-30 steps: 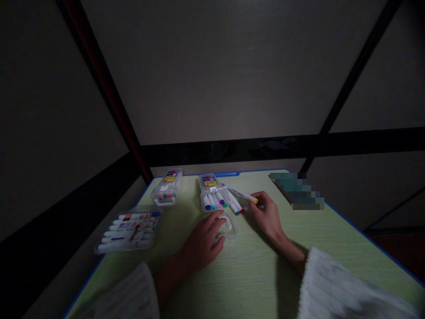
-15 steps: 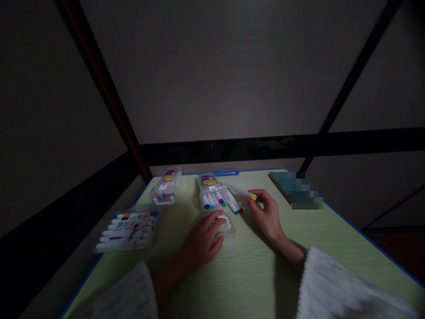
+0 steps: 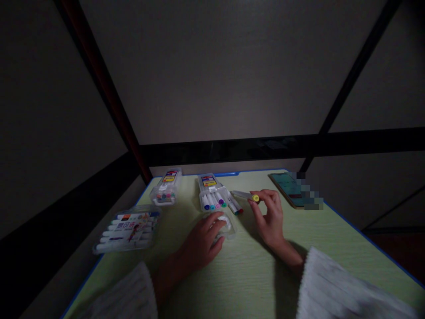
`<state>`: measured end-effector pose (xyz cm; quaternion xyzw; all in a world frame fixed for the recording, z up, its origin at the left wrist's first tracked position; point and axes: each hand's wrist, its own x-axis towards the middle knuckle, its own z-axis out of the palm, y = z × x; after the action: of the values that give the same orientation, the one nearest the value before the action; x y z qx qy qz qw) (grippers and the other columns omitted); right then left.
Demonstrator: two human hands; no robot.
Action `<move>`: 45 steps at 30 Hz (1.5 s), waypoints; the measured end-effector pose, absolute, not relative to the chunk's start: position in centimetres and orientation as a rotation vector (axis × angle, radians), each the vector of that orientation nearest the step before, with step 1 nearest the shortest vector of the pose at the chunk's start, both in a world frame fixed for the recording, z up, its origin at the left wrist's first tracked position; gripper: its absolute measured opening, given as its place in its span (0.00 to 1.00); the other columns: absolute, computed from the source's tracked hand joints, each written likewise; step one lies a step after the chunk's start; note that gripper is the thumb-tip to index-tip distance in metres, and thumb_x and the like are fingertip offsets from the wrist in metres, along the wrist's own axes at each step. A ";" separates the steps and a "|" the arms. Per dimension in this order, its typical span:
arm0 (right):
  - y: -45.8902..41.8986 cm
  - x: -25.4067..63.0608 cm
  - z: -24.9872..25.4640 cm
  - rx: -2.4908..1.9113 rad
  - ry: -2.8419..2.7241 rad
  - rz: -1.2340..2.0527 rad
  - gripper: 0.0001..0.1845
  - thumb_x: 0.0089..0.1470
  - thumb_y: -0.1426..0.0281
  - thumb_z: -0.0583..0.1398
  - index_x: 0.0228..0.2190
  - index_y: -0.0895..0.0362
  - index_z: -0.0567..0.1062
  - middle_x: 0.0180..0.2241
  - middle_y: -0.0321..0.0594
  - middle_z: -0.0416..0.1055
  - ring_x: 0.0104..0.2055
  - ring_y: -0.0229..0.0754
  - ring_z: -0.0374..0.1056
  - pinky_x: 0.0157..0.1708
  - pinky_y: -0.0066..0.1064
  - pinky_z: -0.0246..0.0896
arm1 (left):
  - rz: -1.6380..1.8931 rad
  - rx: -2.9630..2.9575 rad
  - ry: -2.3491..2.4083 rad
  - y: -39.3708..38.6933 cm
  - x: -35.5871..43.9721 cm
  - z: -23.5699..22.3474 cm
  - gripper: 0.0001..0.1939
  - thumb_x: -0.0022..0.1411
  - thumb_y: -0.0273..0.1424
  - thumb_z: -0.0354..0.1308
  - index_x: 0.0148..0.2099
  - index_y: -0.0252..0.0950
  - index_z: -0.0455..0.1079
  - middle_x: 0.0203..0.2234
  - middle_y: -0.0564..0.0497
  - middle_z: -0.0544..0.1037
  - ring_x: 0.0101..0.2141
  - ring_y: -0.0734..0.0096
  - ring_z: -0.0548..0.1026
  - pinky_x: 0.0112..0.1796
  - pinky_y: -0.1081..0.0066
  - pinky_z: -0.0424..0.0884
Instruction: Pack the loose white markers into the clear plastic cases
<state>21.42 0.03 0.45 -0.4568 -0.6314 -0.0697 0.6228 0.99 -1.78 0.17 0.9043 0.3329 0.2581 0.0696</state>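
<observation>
My right hand (image 3: 270,215) pinches a white marker (image 3: 244,194) by its yellow-capped end, holding it above the table with the far end pointing left. Nearby stands a clear marker box (image 3: 209,180) with several capped markers (image 3: 215,200) in its front, their blue, teal, pink, purple and green ends toward me. Two loose markers (image 3: 234,203), with teal and red ends, lie against the box's right side. My left hand (image 3: 206,237) rests with curved fingers over the clear flipped-down lid (image 3: 229,226) of that box, steadying it; part of the lid is hidden underneath.
Another clear marker box (image 3: 166,188) stands at the back left. A wide flat marker case (image 3: 128,229) lies at the left edge of the pale green table (image 3: 245,283). On the right is a phone (image 3: 287,189), partly blurred out. A wall (image 3: 212,88) rises behind the table.
My right hand has turned slightly and shifted a little right, so the marker's yellow end faces me more. Its far end has moved lower and right. The left hand is still.
</observation>
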 end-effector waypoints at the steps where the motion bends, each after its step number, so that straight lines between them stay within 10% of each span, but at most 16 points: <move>1: -0.1 21.3 0.5 -1.039 -1.457 -0.189 0.07 0.52 0.74 0.55 0.36 0.55 0.69 0.33 0.38 0.60 0.35 0.41 0.61 0.35 0.35 0.58 | 0.776 2.714 1.000 -1.8 1.0 0.2 0.17 0.57 0.25 0.50 0.49 0.35 0.61 0.52 0.42 0.64 0.51 0.61 0.64 0.51 0.61 0.64; 45: -1.9 19.8 0.4 -0.629 -1.670 -0.048 0.14 0.52 0.76 0.54 0.41 0.52 0.64 0.31 0.40 0.71 0.31 0.41 0.68 0.31 0.37 0.62 | 0.779 2.890 0.840 -2.2 1.2 0.8 0.25 0.56 0.27 0.50 0.57 0.34 0.55 0.60 0.39 0.51 0.59 0.54 0.50 0.54 0.53 0.55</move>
<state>19.80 -1.89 0.44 -0.2743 -0.7284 -0.0208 0.6275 1.24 -2.20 0.83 0.9295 0.2701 0.2506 0.0165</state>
